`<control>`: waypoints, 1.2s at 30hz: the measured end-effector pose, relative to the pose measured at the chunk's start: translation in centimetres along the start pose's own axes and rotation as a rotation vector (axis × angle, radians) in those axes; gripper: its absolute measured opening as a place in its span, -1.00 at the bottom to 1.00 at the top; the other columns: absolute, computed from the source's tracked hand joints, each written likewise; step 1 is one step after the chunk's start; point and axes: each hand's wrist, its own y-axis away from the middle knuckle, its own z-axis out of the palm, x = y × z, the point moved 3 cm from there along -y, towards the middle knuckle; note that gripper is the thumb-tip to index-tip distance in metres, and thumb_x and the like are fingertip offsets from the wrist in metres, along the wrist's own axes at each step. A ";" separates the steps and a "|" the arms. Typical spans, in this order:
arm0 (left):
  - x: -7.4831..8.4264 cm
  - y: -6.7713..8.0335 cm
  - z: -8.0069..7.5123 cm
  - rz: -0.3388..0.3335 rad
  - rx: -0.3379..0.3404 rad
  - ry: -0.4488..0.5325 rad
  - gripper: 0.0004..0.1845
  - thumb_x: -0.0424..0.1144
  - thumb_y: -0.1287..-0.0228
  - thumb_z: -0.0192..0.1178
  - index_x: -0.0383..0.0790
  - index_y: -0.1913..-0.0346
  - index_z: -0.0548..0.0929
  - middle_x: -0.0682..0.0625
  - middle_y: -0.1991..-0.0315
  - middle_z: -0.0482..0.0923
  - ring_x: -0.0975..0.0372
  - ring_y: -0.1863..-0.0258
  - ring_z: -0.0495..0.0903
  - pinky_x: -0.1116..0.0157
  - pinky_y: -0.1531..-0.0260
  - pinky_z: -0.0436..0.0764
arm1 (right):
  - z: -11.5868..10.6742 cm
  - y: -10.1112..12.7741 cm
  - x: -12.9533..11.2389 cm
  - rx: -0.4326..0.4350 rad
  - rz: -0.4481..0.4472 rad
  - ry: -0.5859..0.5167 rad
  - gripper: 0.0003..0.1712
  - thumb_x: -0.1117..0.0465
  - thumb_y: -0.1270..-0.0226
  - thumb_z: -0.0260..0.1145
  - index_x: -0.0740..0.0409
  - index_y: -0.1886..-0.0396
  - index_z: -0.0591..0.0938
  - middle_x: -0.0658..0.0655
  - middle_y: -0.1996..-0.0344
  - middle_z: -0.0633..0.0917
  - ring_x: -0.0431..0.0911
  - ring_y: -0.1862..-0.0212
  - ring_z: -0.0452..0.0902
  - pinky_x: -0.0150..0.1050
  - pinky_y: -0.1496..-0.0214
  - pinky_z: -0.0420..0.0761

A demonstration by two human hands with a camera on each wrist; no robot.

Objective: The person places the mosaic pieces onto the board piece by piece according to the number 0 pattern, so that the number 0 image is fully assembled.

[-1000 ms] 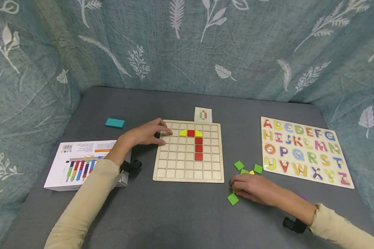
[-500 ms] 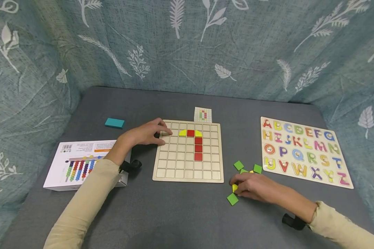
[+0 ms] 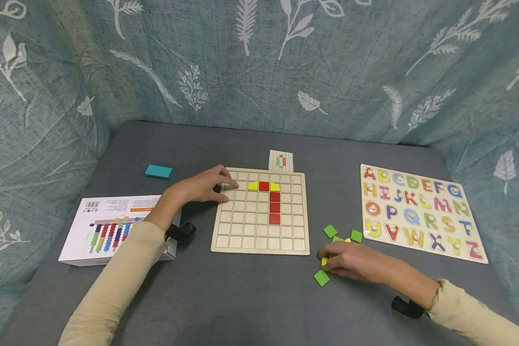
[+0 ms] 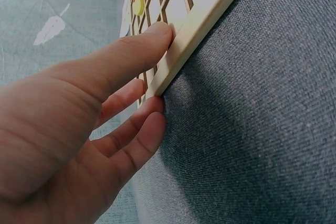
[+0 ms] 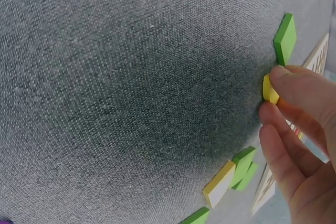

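My left hand (image 3: 203, 185) rests at the left edge of a wooden grid board (image 3: 242, 240). In the left wrist view its thumb lies on the board's top and other fingers touch the side edge. On the board, a column of red square tiles (image 3: 274, 207) runs below one of two yellow rounded tiles, with another red tile (image 3: 264, 186) between the two. Right of the board, my right hand (image 3: 354, 261) pinches a yellow rounded tile (image 5: 270, 89) at the tabletop. Around it lie green square tiles (image 3: 322, 278) and another yellow tile (image 5: 219, 183).
A small pattern card (image 3: 281, 161) touches the board's far edge. An alphabet puzzle board (image 3: 424, 211) lies at the right. On the left are a white box (image 3: 78, 235), under the left forearm in view, and a teal block (image 3: 158, 171). A patterned curtain (image 3: 259, 72) hangs behind.
The yellow tile at my right fingertips, mostly covered a second ago, shows between thumb and fingers. The right hand has barely shifted. My left hand stays at the board's edge.
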 end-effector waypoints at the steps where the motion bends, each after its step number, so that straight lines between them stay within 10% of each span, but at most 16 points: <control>1: 0.0 0.0 0.0 0.003 0.001 -0.004 -0.55 -0.30 -0.26 0.30 -0.19 -0.21 0.58 -0.16 -0.15 0.30 0.03 0.00 0.41 0.09 0.01 0.46 | 0.0 0.0 0.0 -0.001 0.003 -0.001 -0.73 0.34 -0.02 0.52 -0.03 0.27 0.75 0.01 0.14 0.64 -0.20 0.12 0.60 -0.35 0.09 0.61; 36: -0.4 -0.1 0.2 0.015 0.007 0.014 -0.55 -0.27 -0.26 0.30 -0.18 -0.22 0.57 -0.17 -0.15 0.30 0.01 -0.04 0.43 0.06 -0.05 0.48 | 0.4 0.5 0.1 0.006 -0.048 0.074 -0.67 0.28 -0.05 0.52 -0.03 0.14 0.70 0.00 0.15 0.62 -0.23 0.15 0.57 -0.42 0.14 0.58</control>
